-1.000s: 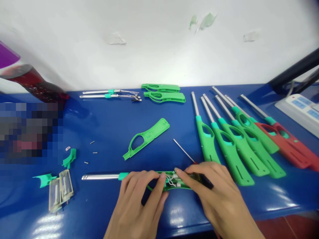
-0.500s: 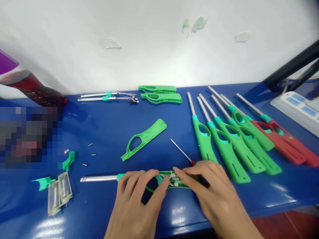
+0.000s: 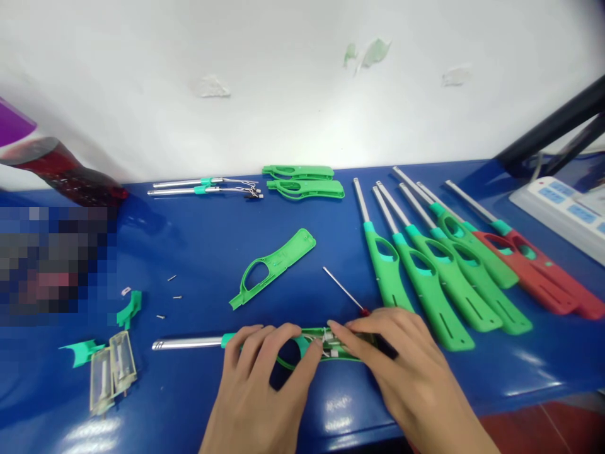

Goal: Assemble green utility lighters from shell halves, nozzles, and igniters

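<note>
An opened green lighter body with a metal tube pointing left lies near the front of the blue table. My left hand is closed on its middle, fingers over the far edge and thumb by the white wires inside. My right hand is closed at the body's right part, its fingertips touching the inner parts. Some of the inside is hidden under the fingers. Just beyond my right hand lies a thin screwdriver with a red handle. A loose green half shell rests behind the opened body.
Several green lighters and red ones lie at right, near a power strip. Small screws, green triggers and clear tanks lie left. Behind are metal tubes, half shells and a red bottle.
My left thumb has shifted slightly over the wires inside the body. My right hand has hardly moved, and the whole view has shifted slightly.
</note>
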`<control>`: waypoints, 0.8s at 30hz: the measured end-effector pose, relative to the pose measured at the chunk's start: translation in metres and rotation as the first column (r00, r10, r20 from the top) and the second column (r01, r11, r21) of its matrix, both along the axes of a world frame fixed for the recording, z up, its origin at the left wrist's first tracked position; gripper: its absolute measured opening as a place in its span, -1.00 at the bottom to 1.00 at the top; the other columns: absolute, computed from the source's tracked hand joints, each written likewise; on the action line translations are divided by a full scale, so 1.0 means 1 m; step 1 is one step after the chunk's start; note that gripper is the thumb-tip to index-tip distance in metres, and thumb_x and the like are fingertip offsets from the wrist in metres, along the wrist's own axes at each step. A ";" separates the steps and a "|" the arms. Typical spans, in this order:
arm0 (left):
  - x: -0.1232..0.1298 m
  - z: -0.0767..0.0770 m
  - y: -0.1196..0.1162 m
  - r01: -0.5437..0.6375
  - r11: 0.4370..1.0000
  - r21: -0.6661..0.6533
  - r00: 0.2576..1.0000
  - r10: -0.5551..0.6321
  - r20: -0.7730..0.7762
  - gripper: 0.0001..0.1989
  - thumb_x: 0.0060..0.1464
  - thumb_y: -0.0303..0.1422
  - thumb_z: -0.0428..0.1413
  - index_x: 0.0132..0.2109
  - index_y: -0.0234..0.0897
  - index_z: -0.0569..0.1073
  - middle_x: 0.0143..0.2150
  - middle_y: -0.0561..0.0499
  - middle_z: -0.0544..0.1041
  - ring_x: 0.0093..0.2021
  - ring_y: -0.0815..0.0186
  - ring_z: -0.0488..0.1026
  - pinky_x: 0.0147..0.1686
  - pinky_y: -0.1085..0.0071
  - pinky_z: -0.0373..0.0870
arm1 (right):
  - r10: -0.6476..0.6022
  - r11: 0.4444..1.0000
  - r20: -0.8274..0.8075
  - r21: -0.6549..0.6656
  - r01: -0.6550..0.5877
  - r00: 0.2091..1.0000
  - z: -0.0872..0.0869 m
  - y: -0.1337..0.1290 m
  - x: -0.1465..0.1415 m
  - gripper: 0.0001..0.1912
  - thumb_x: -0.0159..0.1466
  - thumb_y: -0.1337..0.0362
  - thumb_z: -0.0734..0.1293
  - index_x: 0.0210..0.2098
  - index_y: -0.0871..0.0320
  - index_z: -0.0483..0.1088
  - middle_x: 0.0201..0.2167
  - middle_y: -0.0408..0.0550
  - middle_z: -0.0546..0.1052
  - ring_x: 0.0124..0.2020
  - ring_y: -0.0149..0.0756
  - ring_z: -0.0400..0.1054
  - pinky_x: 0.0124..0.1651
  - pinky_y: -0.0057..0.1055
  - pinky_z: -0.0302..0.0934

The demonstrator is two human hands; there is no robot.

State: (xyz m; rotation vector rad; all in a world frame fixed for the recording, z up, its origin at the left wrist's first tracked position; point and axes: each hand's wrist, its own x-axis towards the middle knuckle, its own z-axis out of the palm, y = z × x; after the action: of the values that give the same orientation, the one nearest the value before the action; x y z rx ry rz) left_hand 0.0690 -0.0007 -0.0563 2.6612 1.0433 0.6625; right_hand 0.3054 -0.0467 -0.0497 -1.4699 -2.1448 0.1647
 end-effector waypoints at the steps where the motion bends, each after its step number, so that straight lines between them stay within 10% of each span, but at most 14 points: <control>1: 0.000 0.000 0.000 -0.003 1.000 0.000 1.000 0.003 0.004 -0.61 0.33 -0.59 0.11 0.20 -0.17 0.55 0.14 -0.17 0.48 0.09 0.04 0.38 0.15 -0.01 0.25 | 0.007 1.000 0.010 0.008 -0.007 1.000 0.001 0.001 0.000 -0.44 0.38 0.72 0.16 0.26 0.26 0.44 -0.02 0.05 0.44 0.04 -0.18 0.22 0.17 -0.17 0.10; 9: 0.001 -0.001 -0.001 -0.004 1.000 0.013 1.000 0.004 0.014 -0.60 0.34 -0.59 0.10 0.21 -0.19 0.55 0.16 -0.18 0.48 0.08 0.04 0.38 0.15 -0.01 0.25 | -0.038 0.999 0.059 0.020 0.037 0.998 0.006 0.005 0.002 -0.67 0.58 0.34 0.21 0.26 0.16 0.44 0.00 0.02 0.48 0.06 -0.19 0.28 0.20 -0.23 0.13; 24: 0.002 0.002 0.001 -0.037 0.999 -0.020 0.993 0.039 0.109 -0.76 0.41 -0.52 0.11 0.12 -0.20 0.55 0.11 -0.09 0.58 0.04 0.11 0.45 0.12 0.07 0.34 | 0.043 0.989 -0.082 0.144 -0.030 0.996 0.005 0.001 -0.007 -0.69 0.38 0.59 0.37 0.00 0.14 0.56 -0.12 -0.08 0.61 -0.06 -0.31 0.47 0.19 -0.20 0.32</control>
State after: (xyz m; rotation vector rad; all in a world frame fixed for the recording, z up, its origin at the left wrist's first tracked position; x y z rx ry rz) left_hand 0.0713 0.0001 -0.0546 2.5635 1.0671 0.7932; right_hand 0.2980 -0.0456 -0.0445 -1.3196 -2.0710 0.0831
